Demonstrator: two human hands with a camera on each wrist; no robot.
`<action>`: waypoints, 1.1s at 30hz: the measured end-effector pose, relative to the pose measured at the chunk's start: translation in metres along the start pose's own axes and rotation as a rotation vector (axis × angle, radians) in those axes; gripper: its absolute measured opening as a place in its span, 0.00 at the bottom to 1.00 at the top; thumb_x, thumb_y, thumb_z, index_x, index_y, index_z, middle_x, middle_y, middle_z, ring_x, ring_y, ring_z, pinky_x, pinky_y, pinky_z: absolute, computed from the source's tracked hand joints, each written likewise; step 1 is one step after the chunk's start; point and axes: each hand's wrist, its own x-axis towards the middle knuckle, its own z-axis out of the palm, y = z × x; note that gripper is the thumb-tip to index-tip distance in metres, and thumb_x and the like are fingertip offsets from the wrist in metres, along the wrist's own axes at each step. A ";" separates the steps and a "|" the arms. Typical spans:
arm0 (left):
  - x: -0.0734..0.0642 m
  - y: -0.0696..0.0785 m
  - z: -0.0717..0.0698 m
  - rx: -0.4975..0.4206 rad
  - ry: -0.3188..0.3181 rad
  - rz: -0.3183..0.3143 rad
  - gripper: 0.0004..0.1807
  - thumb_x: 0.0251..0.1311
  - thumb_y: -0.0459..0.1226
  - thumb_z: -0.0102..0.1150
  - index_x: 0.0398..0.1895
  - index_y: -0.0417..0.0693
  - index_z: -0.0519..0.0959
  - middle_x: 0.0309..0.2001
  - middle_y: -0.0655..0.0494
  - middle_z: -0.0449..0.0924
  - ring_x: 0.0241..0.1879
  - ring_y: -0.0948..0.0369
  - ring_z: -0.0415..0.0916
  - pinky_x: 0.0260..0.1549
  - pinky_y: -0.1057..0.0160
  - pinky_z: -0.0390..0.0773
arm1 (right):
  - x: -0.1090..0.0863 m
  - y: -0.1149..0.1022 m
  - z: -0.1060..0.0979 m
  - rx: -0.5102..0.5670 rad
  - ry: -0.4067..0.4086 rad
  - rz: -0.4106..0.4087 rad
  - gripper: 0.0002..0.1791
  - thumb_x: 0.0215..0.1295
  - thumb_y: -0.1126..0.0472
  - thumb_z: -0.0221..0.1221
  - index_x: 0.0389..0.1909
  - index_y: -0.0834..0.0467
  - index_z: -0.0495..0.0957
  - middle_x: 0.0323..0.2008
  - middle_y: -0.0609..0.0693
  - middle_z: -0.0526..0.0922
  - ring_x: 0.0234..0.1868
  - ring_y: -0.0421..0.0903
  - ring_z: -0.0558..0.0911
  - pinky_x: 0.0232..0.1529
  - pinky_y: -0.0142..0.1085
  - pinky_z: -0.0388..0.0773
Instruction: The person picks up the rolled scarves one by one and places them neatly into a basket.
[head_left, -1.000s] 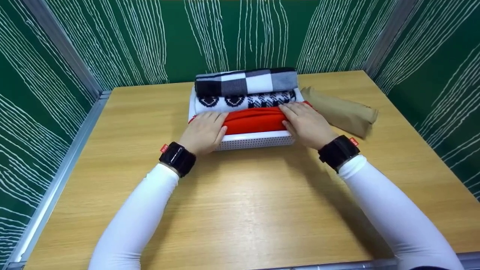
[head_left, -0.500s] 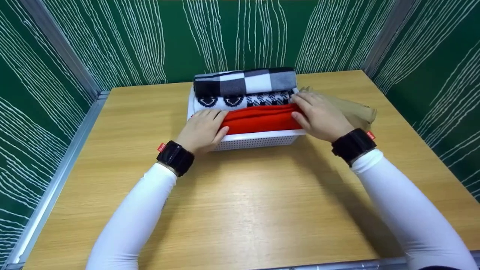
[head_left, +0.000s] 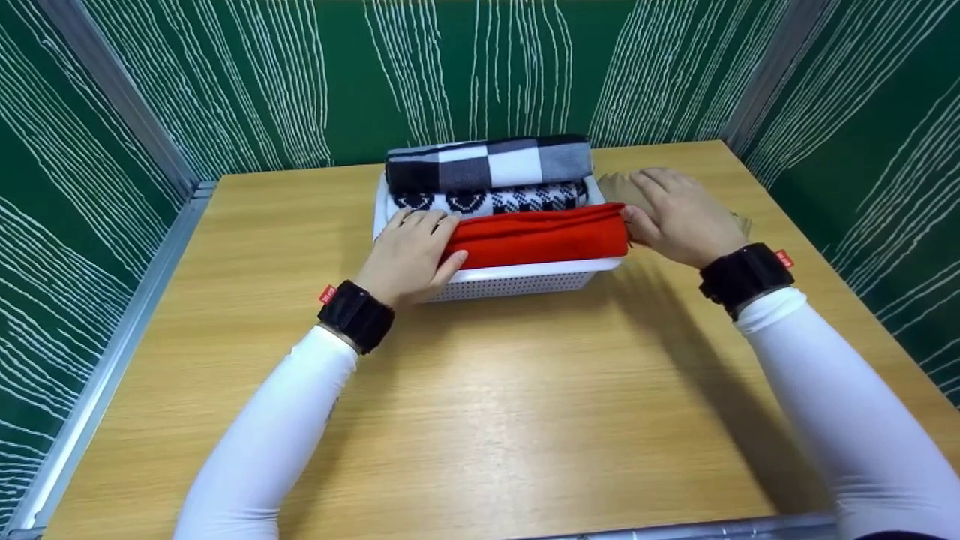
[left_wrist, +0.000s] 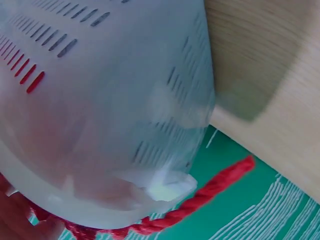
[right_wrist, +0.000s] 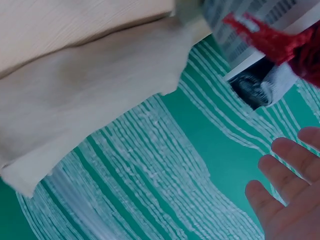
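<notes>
A rolled red scarf [head_left: 536, 238] lies along the front of a white perforated basket [head_left: 517, 285]. My left hand [head_left: 409, 251] rests over the scarf's left end, with the thumb at the basket's front rim. In the left wrist view a twisted red fringe [left_wrist: 200, 197] hangs out past the basket rim. My right hand [head_left: 679, 214] is off the basket, its fingers extended and holding nothing, just past the scarf's right end. Below it in the head view lies a folded tan cloth [right_wrist: 95, 95], partly hidden by the hand. Red fringe [right_wrist: 270, 42] also sticks out at the scarf's right end.
Behind the red scarf, the basket holds a black-and-white patterned roll [head_left: 525, 198] and a black, grey and white checked roll [head_left: 491, 166]. Green walls with white streaks [head_left: 525, 75] enclose the back and sides of the wooden table [head_left: 480, 420].
My right hand has moved right, from the red scarf to over the tan cloth, uncovering the scarf's right end. My left hand has stayed at the left end.
</notes>
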 end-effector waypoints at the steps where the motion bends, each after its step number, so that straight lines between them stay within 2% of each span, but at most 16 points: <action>1: 0.000 0.001 -0.001 0.001 0.007 0.005 0.34 0.83 0.54 0.44 0.78 0.42 0.71 0.72 0.41 0.78 0.74 0.43 0.74 0.81 0.39 0.65 | -0.001 0.003 -0.001 0.001 -0.002 0.014 0.35 0.87 0.47 0.49 0.81 0.68 0.64 0.78 0.73 0.68 0.80 0.74 0.65 0.82 0.67 0.58; 11: 0.004 0.013 -0.002 -0.033 0.069 0.089 0.34 0.80 0.55 0.51 0.78 0.41 0.72 0.70 0.41 0.79 0.72 0.44 0.75 0.79 0.42 0.69 | -0.005 0.029 -0.003 -0.006 -0.022 0.112 0.37 0.86 0.46 0.50 0.82 0.69 0.61 0.78 0.75 0.66 0.79 0.75 0.64 0.82 0.69 0.57; 18: 0.006 0.021 0.002 -0.029 0.102 0.140 0.34 0.80 0.53 0.53 0.77 0.40 0.73 0.69 0.40 0.80 0.71 0.44 0.76 0.78 0.45 0.71 | -0.010 0.048 -0.004 0.036 -0.078 0.199 0.41 0.86 0.43 0.48 0.85 0.67 0.54 0.80 0.76 0.60 0.81 0.77 0.59 0.82 0.71 0.53; 26: 0.009 0.031 0.003 -0.044 0.142 0.197 0.33 0.79 0.51 0.57 0.75 0.38 0.73 0.70 0.39 0.79 0.71 0.43 0.77 0.77 0.45 0.73 | -0.013 0.070 -0.001 0.030 -0.124 0.213 0.43 0.86 0.41 0.48 0.85 0.69 0.52 0.80 0.78 0.58 0.80 0.79 0.58 0.81 0.72 0.53; 33: 0.010 0.038 0.002 -0.048 0.165 0.240 0.31 0.77 0.49 0.60 0.74 0.38 0.75 0.70 0.38 0.79 0.71 0.43 0.76 0.76 0.44 0.74 | -0.014 0.079 0.003 0.014 -0.151 0.247 0.44 0.85 0.42 0.50 0.84 0.69 0.54 0.79 0.78 0.59 0.79 0.79 0.59 0.80 0.73 0.55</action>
